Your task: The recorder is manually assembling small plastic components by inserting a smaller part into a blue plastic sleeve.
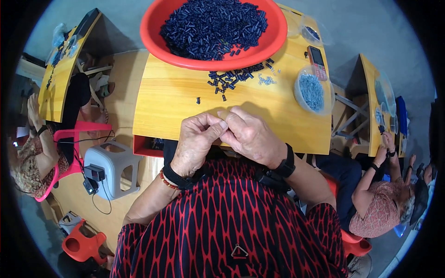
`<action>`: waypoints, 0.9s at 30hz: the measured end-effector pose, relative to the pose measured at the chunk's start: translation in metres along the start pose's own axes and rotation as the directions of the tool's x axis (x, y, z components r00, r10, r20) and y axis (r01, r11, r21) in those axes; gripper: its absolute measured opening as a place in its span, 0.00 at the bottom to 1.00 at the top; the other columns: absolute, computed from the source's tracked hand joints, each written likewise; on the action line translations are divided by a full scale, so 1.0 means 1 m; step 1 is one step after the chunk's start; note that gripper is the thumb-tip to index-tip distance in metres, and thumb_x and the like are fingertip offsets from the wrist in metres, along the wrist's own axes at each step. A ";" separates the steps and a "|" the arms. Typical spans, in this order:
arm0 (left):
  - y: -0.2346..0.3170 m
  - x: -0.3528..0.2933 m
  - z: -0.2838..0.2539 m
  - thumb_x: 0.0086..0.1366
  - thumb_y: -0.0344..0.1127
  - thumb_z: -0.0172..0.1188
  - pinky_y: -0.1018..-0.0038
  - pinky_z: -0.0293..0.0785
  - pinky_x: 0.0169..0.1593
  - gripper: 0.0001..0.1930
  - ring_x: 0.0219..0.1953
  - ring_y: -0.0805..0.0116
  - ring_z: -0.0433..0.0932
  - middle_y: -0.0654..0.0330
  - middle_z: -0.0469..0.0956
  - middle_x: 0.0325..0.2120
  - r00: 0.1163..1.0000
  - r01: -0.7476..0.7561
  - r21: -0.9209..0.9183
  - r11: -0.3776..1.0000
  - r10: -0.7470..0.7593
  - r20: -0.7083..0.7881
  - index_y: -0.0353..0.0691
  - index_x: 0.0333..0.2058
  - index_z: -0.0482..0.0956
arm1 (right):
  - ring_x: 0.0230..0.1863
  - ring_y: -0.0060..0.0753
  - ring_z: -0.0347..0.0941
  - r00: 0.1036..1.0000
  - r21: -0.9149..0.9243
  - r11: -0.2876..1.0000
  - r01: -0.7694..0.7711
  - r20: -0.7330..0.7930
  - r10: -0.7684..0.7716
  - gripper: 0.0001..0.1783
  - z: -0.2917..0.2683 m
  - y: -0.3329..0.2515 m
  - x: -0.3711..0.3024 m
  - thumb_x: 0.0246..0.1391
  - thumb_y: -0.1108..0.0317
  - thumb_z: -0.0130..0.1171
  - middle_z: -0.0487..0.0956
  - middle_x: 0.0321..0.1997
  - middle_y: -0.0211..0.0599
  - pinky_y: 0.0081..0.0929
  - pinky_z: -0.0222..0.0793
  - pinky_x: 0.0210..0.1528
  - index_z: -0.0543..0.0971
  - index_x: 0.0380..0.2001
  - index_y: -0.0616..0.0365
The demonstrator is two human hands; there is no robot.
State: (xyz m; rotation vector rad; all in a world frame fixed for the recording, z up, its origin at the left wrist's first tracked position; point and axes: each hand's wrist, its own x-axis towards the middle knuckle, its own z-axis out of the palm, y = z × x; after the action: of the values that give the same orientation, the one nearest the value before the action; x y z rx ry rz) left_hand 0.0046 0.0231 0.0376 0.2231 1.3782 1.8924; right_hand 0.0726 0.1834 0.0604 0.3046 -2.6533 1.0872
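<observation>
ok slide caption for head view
Left hand and right hand meet near a red basin of dark pieces on a yellow table.

The scene is lit fairly brightly and evenly, apparently from above. Soft shadows are cast on the yellow table [171,102] beside the right hand [254,137] and under the red basin [214,64]. Straight edges are bowed by the lens, the corners are blacked out, and the person at far right [378,208] is stretched and softened. Detail between the fingertips [223,125] is lost.
</observation>
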 end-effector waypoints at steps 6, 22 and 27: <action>0.001 0.001 0.007 0.64 0.26 0.61 0.82 0.69 0.35 0.03 0.28 0.81 0.71 0.66 0.77 0.26 0.995 -0.082 -0.015 0.997 0.081 -0.052 0.34 0.31 0.79 | 0.27 0.51 0.73 1.000 0.003 1.000 0.029 -0.008 -0.029 0.10 0.001 0.003 0.002 0.47 0.74 0.63 0.70 0.28 0.45 0.41 0.70 0.28 0.71 0.31 0.61; 0.029 -0.003 -0.062 0.66 0.28 0.55 0.73 0.74 0.42 0.04 0.31 0.72 0.76 0.59 0.79 0.29 0.769 -0.440 0.226 0.869 0.494 -0.406 0.37 0.34 0.78 | 0.31 0.51 0.75 0.995 0.002 0.995 -0.101 -0.008 0.101 0.15 -0.002 0.034 0.037 0.52 0.71 0.62 0.75 0.33 0.47 0.42 0.72 0.33 0.76 0.43 0.65; 0.026 -0.021 -0.164 0.64 0.30 0.60 0.78 0.71 0.37 0.02 0.29 0.77 0.74 0.64 0.79 0.28 0.463 -0.489 0.325 0.809 0.557 -0.690 0.40 0.34 0.79 | 0.31 0.51 0.78 0.994 -0.405 0.909 -0.099 -0.005 0.106 0.13 -0.002 0.045 0.062 0.53 0.73 0.53 0.79 0.33 0.48 0.42 0.75 0.33 0.76 0.43 0.63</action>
State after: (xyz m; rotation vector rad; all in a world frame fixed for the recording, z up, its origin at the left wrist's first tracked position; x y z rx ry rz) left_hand -0.0827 -0.1152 0.0008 -0.1876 2.1472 2.6288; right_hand 0.0012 0.2106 0.0515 0.0913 -2.8497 0.5336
